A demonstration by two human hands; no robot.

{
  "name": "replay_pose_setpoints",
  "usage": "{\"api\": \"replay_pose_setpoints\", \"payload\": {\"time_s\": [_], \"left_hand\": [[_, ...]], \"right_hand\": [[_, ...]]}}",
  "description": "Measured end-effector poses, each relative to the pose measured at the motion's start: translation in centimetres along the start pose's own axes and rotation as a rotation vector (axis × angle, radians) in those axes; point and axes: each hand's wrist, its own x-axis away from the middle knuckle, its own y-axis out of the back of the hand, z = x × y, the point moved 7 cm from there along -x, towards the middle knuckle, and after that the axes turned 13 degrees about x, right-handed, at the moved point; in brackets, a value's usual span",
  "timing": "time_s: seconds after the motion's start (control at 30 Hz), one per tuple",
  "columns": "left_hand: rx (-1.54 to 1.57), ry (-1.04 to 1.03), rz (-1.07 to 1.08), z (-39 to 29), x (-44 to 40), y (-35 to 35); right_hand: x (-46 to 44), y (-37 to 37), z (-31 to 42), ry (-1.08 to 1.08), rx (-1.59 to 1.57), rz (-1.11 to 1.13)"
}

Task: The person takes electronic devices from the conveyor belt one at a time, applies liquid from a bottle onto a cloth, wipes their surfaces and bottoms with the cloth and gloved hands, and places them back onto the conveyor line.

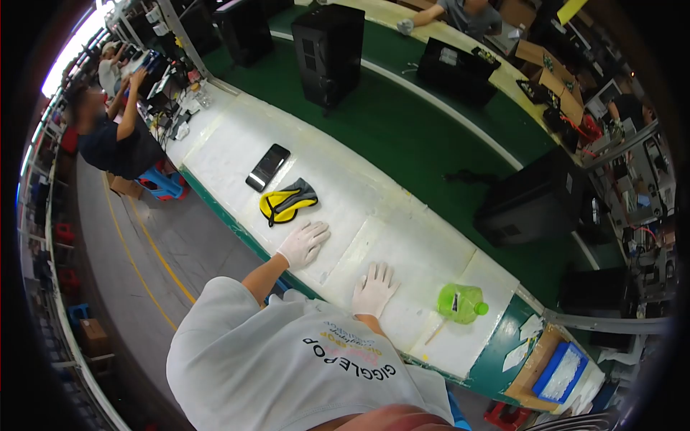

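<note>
My left hand [305, 245], in a white glove, lies flat on the white tabletop [345, 201] with its fingers stretched out. Just beyond its fingertips is a yellow and grey folded fabric item [289, 202], which looks like a pouch or mask; its exact kind is unclear. A black smartphone [268, 168] lies farther along the table. Also gloved in white, my right hand [374, 289] rests palm down with fingers spread, holding nothing. To its right a green translucent plastic bottle [461, 303] with a green cap lies on its side.
A blue tray [560, 372] sits at the table's right end, near some paper pieces [515, 356]. Cables and small parts [172, 115] crowd the far left end, where a person [108, 133] sits. Black computer cases [327, 54] stand on the green conveyor surface beyond the table.
</note>
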Motion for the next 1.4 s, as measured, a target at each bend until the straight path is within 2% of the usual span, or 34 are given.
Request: {"api": "replay_pose_setpoints", "payload": {"time_s": [0.9,1.0,1.1,1.17,1.23,1.27,1.3,1.37,1.4], "left_hand": [[0.072,-0.062,-0.050,1.6,0.7,1.9],[0.137,-0.074,-0.080,2.5,0.3,1.9],[0.287,-0.010,-0.002,3.4,-1.3,2.7],[0.446,-0.055,-0.114,4.5,-4.4,6.5],[0.421,-0.103,-0.351,5.8,-8.7,13.8],[0.410,-0.059,-0.441,8.5,-10.7,15.4],[0.377,-0.009,-0.517,9.3,-13.5,20.0],[0.332,-0.081,-0.866,11.1,-17.3,27.5],[0.393,-0.061,-0.932,11.8,-19.0,31.0]], "right_hand": [[-0.4,0.1,1.9,-0.062,0.018,0.033],[-0.8,0.1,2.5,-0.067,0.057,0.030],[-1.1,0.3,3.3,-0.121,0.039,0.045],[-1.4,0.1,4.4,-0.231,0.022,0.009],[-1.7,-0.1,5.9,-0.319,-0.012,-0.054],[-1.9,-0.6,6.3,-0.407,0.018,-0.087],[-2.2,-0.7,6.7,-0.456,0.033,-0.102],[-2.7,-0.3,7.3,-0.538,0.073,-0.131],[-2.8,0.1,7.4,-0.562,0.086,-0.137]]}}
